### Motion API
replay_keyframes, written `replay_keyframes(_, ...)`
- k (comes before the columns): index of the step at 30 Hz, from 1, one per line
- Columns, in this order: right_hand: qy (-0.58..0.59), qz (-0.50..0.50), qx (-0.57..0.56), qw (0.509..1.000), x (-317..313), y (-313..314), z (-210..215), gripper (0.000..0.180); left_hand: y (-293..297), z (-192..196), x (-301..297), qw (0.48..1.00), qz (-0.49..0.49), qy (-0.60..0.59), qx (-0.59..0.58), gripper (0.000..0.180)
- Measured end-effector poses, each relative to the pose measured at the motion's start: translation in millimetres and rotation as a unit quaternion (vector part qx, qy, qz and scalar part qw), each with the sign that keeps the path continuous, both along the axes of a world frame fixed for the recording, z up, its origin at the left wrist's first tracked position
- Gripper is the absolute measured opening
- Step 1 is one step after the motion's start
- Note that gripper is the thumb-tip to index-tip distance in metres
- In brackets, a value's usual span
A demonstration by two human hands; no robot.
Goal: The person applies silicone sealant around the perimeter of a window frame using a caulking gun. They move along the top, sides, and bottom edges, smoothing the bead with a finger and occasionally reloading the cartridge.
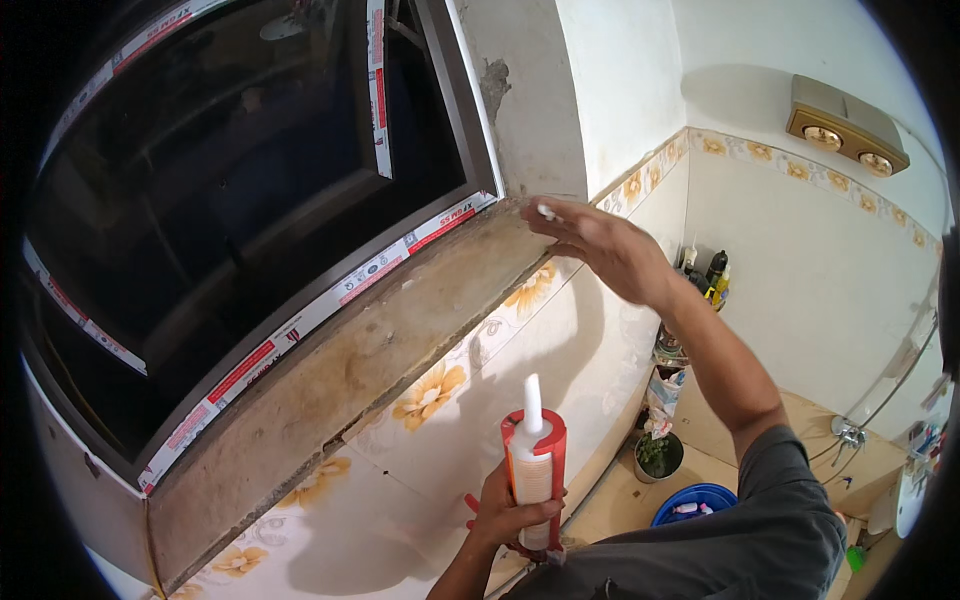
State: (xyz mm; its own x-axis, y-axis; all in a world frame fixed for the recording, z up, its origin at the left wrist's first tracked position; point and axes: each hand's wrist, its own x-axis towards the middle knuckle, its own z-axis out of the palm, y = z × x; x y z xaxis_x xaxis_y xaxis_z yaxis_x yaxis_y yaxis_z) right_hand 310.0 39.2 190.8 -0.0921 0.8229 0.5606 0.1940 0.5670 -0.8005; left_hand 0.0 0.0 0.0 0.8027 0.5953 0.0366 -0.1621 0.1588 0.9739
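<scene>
My left hand (492, 515) is wrapped round a red caulking gun (557, 448) loaded with a white sealant cartridge (533, 480). The white nozzle (533, 404) points upward, away from the window. Over the far right end of the bare cement sill (385, 325), my right hand (610, 245) reaches out with its fingers stretched. A white smear (546, 212) shows at its fingertips; whether they touch the sill I cannot tell. Close by is the lower corner of the dark window frame (470, 200), which carries printed protective tape (365, 278).
Below the sill runs a wall of flowered tiles (430, 395). Bottles (717, 268) stand in the corner beyond my right arm. On the floor are a potted plant (658, 457) and a blue basin (692, 497). A two-lamp heater (848, 125) hangs on the far wall.
</scene>
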Motion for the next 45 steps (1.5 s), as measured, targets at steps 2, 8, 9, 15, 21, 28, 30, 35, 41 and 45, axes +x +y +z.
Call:
replay_keyframes(2, 0.001, 0.037, -0.051, 0.998, 2.5, 23.0, 15.5, 0.079, -2.3, -2.2, -6.8, 1.000, 0.022, 0.008, 0.008, 0.070)
replay_keyframes(8, -0.022, 0.076, -0.156, 0.985, -11.9, 97.1, 43.3, 0.065, -5.1, -15.8, -18.9, 0.998, 0.053, -0.017, -0.033, 0.074)
replay_keyframes(9, -0.010, 0.100, -0.184, 0.978, -19.2, 103.8, 47.4, 0.065, -8.4, -17.3, -19.6, 0.997, 0.069, -0.017, -0.028, 0.071)
replay_keyframes(15, -0.103, -0.013, -0.100, 0.989, -49.1, 133.0, 69.4, 0.075, -17.0, -29.5, -24.8, 0.995, 0.098, 0.019, 0.016, 0.065)
replay_keyframes(21, -0.265, -0.063, -0.099, 0.957, -73.1, 172.3, 92.5, 0.082, -16.9, -41.1, -27.3, 0.995, 0.100, 0.008, 0.019, 0.065)
replay_keyframes(28, -0.476, -0.154, -0.111, 0.859, -105.8, 213.0, 113.1, 0.083, -22.9, -49.9, -32.4, 0.993, 0.116, 0.010, -0.017, 0.074)
replay_keyframes(30, -0.511, -0.102, -0.141, 0.842, -118.1, 228.3, 112.6, 0.092, -26.5, -53.7, -32.6, 0.992, 0.122, 0.011, -0.034, 0.076)
replay_keyframes(35, -0.561, 0.025, -0.256, 0.787, -145.5, 269.0, 101.8, 0.098, -48.5, -11.6, -33.4, 0.967, 0.216, 0.116, 0.068, 0.051)
replay_keyframes(41, -0.577, 0.061, -0.344, 0.738, -189.1, 270.2, 93.5, 0.101, -18.0, -132.5, -23.1, 0.953, 0.150, -0.203, 0.168, 0.096)
replay_keyframes(45, -0.604, 0.030, -0.352, 0.715, -197.3, 267.7, 93.6, 0.102, -26.2, -113.1, -23.9, 0.937, 0.132, -0.300, 0.120, 0.100)
